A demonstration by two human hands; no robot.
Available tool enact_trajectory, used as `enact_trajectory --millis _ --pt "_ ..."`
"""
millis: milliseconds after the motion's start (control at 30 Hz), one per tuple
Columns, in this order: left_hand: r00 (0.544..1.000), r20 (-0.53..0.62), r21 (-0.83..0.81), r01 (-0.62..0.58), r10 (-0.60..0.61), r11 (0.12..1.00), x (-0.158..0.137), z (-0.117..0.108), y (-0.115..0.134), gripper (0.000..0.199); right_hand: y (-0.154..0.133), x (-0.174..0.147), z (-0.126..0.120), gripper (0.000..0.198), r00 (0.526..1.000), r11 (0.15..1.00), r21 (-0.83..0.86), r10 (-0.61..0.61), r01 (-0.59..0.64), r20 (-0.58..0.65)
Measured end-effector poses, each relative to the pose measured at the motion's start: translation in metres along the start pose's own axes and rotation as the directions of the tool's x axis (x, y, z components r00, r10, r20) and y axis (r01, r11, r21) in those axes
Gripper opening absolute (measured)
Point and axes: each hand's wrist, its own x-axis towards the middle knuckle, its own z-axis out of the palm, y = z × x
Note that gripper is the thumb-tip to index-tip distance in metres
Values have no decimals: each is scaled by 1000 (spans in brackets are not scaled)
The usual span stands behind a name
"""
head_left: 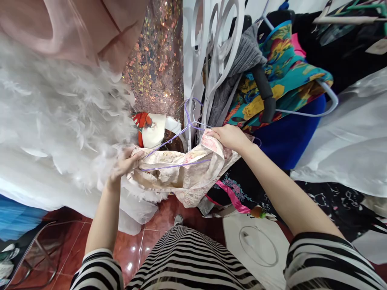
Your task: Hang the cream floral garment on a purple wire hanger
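Working this from afar, I have the left hand point(125, 163) closed on one edge of the fabric and the right hand point(231, 139) pinching the opposite edge. Between the fingers stretches the pale floral garment point(193, 196), its opening spread and its folds sagging below them. The purple hanger point(172, 138) slants across that opening, one end beside my left fingers, the other running toward my right. I judge the step in hand to be fitting garment and hanger together; next calls for easing the fabric evenly over both ends. Beyond the fingers stands a white scrolled rack point(211, 94); I cannot tell whether the hanger's hook rests on it.
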Motion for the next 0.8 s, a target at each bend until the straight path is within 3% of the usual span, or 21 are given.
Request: enact_trajectory --millis 200,367,533,667,733,800 --pt "991 124 -87 -32 43 996 -10 31 32 45 -5 -1 11 49 997 996 83 38 -32 -71" --pt "994 106 -264 19 9 964 -9 60 41 43 -21 -9 -1 47 992 991 40 126 -127 31" --pt "998 52 -422 49 -29 906 -4 93 44 35 -35 -16 -11 45 988 989 10 145 -146 53" --pt "997 -68 -376 -70 48 924 0 131 45 19 -43 -18 -9 46 984 986 30 163 -165 68" --pt "995 -49 -317 -95 84 944 0 146 44 12 -45 -18 -6 47 984 985 45 166 -169 62" --pt "991 46 -269 -107 123 957 -2 150 41 10 -45 -18 -3 47 985 984 63 166 -168 49"
